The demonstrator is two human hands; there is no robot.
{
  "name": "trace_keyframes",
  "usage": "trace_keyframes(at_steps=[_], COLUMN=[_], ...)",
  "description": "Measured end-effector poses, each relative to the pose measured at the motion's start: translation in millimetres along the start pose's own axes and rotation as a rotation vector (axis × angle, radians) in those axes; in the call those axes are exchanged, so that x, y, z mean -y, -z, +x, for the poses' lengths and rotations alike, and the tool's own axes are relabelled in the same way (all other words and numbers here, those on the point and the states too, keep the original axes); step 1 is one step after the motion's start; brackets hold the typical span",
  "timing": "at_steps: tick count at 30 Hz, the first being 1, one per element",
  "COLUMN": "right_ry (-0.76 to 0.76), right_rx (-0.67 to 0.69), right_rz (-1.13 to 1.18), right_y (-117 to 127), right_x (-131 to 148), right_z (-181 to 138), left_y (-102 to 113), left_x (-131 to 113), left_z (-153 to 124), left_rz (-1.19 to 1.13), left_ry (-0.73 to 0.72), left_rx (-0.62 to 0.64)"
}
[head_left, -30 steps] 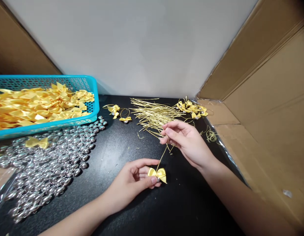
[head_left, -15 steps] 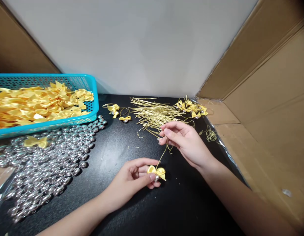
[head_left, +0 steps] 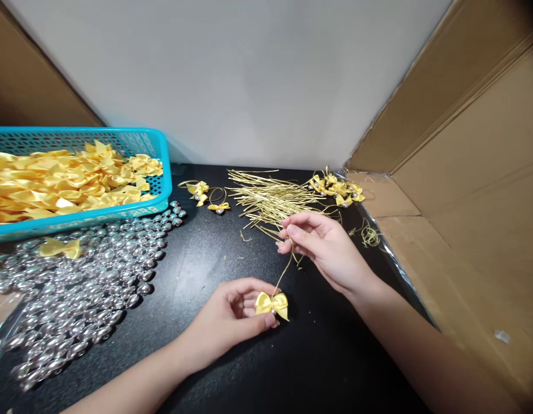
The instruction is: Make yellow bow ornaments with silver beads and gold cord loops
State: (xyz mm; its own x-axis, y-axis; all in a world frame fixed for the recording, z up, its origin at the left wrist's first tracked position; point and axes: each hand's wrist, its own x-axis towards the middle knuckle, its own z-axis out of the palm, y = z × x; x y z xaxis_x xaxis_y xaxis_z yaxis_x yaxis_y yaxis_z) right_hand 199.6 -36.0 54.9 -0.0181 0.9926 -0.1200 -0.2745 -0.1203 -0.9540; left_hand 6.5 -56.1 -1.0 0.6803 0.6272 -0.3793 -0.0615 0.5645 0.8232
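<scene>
My left hand [head_left: 244, 307] pinches a yellow satin bow [head_left: 272, 305] with a small silver bead under its knot, mostly covered by the thumb. From the bow a thin gold cord [head_left: 284, 272] runs up to my right hand [head_left: 311, 238], whose thumb and fingertips are closed on its upper end. Just behind the right hand lies a heap of cut gold cords [head_left: 275, 198]. Two looped bows with beads, one of them a finished-looking bow [head_left: 218, 208], rest left of that heap.
At the left, a blue plastic basket [head_left: 166, 167] holds many yellow bows. Silver beads [head_left: 89, 293] spread before it, with a loose bow [head_left: 60, 248] on top. Beaded bows [head_left: 337, 188] pile at the back right, near a cord tangle [head_left: 370, 236]. Cardboard [head_left: 473, 155] walls the right side.
The bow has turned slightly to face upward more, and the left thumb has shifted a little lower on it. My right hand holds the cord in nearly the same place.
</scene>
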Motion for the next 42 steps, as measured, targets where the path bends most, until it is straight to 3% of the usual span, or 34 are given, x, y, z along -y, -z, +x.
trace_keyframes(at_steps=[13,31,39,42], right_ry=[0.001,0.045,0.152,0.185], right_rx=[-0.003,-0.030,-0.042,0.039], right_rz=[0.001,0.007,-0.116,-0.351], right_y=[-2.2,-1.1,2.7,5.4], right_x=[4.3,9.0,5.6,11.6], right_z=[-1.6,-2.9,-0.6,-3.6], left_y=[2.9,-0.7,-2.1,-2.9], left_x=[6.3,-2.4,-2.5,-1.5], left_z=[-0.8,-1.7,-1.8,-1.8], left_rz=[0.150,0.219,0.188,0.136], left_ry=[-0.107,-0.081,-0.062,-0.060], left_rx=[-0.015,-0.049,-0.077,-0.097])
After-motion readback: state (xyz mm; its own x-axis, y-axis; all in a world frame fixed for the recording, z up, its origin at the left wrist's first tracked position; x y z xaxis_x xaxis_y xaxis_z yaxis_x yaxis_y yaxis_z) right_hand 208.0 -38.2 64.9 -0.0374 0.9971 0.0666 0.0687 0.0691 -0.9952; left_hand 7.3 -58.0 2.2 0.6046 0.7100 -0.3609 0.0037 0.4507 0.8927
